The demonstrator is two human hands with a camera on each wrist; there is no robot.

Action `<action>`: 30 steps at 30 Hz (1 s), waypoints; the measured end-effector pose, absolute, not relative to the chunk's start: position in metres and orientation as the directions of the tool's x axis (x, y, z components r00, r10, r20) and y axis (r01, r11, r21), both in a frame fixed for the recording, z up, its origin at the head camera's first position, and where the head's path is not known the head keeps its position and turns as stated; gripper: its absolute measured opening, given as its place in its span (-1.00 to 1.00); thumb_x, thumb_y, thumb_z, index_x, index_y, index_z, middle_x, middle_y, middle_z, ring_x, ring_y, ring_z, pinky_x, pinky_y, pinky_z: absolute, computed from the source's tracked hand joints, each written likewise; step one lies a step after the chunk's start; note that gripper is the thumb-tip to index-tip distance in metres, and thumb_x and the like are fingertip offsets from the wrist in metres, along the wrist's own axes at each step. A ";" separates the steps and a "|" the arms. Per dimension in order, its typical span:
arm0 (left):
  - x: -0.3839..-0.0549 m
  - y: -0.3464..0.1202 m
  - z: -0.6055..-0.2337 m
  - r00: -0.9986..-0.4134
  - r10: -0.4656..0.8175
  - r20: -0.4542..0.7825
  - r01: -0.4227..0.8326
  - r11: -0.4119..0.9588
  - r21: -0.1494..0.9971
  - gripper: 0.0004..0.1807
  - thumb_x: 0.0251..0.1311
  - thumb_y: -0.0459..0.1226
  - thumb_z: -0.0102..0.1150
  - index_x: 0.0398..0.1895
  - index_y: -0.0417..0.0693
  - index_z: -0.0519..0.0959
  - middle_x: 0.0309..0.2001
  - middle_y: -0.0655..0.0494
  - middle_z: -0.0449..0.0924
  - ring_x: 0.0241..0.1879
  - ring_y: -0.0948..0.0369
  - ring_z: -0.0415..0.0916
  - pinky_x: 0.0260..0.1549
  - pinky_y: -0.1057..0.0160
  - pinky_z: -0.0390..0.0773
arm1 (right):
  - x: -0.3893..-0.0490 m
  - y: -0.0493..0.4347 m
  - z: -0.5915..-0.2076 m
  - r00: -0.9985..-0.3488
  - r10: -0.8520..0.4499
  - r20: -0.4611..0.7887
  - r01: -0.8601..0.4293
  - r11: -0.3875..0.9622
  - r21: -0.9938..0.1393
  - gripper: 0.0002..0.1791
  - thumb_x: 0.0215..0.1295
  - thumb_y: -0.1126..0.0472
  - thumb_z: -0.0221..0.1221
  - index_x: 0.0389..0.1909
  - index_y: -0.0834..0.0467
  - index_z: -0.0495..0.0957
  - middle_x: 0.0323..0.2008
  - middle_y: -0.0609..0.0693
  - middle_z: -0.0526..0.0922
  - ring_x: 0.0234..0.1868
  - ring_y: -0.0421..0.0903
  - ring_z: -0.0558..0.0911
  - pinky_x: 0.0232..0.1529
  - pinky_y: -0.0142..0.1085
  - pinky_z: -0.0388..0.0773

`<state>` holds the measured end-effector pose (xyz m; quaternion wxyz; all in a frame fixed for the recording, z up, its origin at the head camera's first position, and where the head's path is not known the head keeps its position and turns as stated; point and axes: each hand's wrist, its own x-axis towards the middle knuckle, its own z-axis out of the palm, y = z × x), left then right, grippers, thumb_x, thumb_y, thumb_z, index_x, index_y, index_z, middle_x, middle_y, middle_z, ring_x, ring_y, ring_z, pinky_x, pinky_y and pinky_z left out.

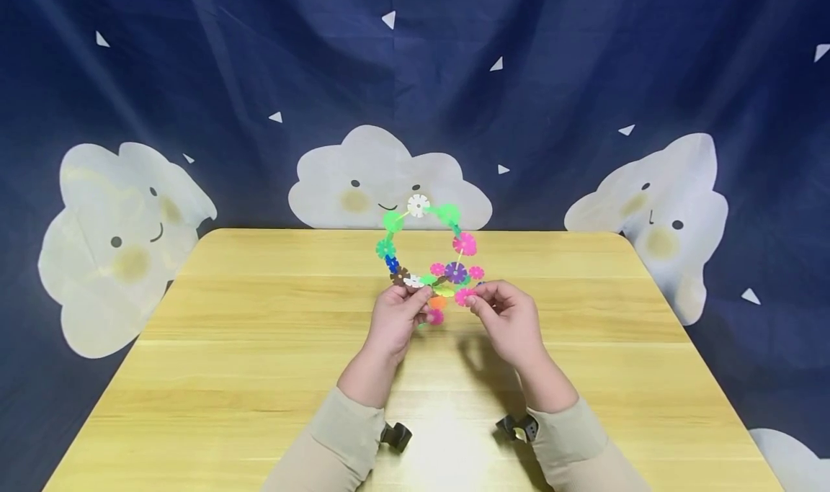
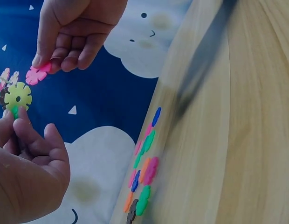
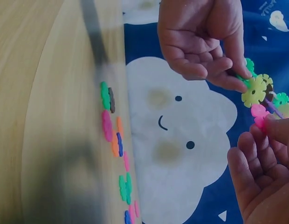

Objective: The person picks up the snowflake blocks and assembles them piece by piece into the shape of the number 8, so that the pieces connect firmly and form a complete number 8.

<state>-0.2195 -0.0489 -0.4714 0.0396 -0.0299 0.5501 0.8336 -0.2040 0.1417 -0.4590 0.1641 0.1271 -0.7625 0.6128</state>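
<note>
Beige sleeves [image 1: 346,434] come in nearest, with black devices [image 1: 397,436] at the wrists. Beyond the cuffs, the left hand [image 1: 394,319] pinches the lower edge of a ring [image 1: 385,248] of notched discs between thumb and fingers, while the right hand [image 1: 509,323] pinches a separate-looking pink disc [image 1: 463,297] by its rim. The hands are apart, facing each other. In the left wrist view the pink disc is just beside a yellow disc [image 2: 17,95] on the ring; whether the two touch, I cannot tell.

The ring is held up above the table [image 1: 259,377], its loop rising past the fingertips to a white disc [image 1: 418,205] at the top. It looks like thin, smooth plastic: probably very light, each piece fairly stiff with a little give, the chain as a whole apt to twist or come apart at its slots. A hold on the flat faces close to a joint should steady it best; tugging at the far side of the loop would strain the links, and the slick rims may slide under a loose pinch.

Farther off, loose discs [image 2: 151,171] in green, pink, orange, blue and brown lie on the wood. Past its edge hangs navy cloth [image 1: 246,60], printed with a smiling cloud [image 1: 389,171] behind the ring and small white triangles [image 1: 496,64].
</note>
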 end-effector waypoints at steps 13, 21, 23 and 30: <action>-0.219 -0.047 -0.472 -0.997 0.025 -0.068 -0.072 -0.364 0.929 -0.79 0.42 -0.48 0.26 -0.41 -0.13 0.59 -0.44 0.15 0.65 -0.49 0.32 0.53 -0.43 0.36 0.68 | -0.202 0.140 -0.457 -0.906 0.045 0.421 -0.405 0.191 -0.894 -0.94 0.30 0.50 0.37 -0.28 0.44 0.68 -0.49 0.19 0.69 -0.49 -0.20 0.58 -0.44 -0.45 0.56; -0.215 -0.044 -0.470 -0.999 -0.008 -0.037 -0.032 -0.338 0.941 -0.84 0.39 -0.49 0.29 -0.39 -0.18 0.64 -0.45 0.15 0.64 -0.52 0.32 0.50 -0.45 0.39 0.62 | -0.198 0.132 -0.460 -0.907 0.079 0.414 -0.405 0.103 -0.908 -0.94 0.28 0.57 0.35 -0.28 0.50 0.65 -0.48 0.29 0.71 -0.48 -0.23 0.69 -0.37 -0.39 0.71; -0.214 -0.043 -0.468 -0.999 -0.024 -0.023 -0.014 -0.331 0.943 -0.84 0.37 -0.51 0.30 -0.40 -0.20 0.64 -0.46 0.15 0.63 -0.53 0.33 0.49 -0.45 0.39 0.61 | -0.197 0.130 -0.461 -0.904 0.089 0.417 -0.412 0.075 -0.908 -0.93 0.27 0.58 0.34 -0.29 0.53 0.64 -0.47 0.32 0.71 -0.48 -0.23 0.71 -0.36 -0.36 0.73; -0.211 -0.039 -0.465 -0.998 -0.061 0.008 0.028 -0.339 0.940 -0.83 0.34 -0.55 0.29 -0.42 -0.22 0.64 -0.48 0.19 0.62 -0.52 0.34 0.48 -0.43 0.41 0.58 | -0.196 0.125 -0.465 -0.887 0.136 0.442 -0.448 -0.011 -0.894 -0.94 0.24 0.68 0.29 -0.33 0.56 0.61 -0.45 0.31 0.73 -0.47 -0.24 0.74 -0.36 -0.34 0.74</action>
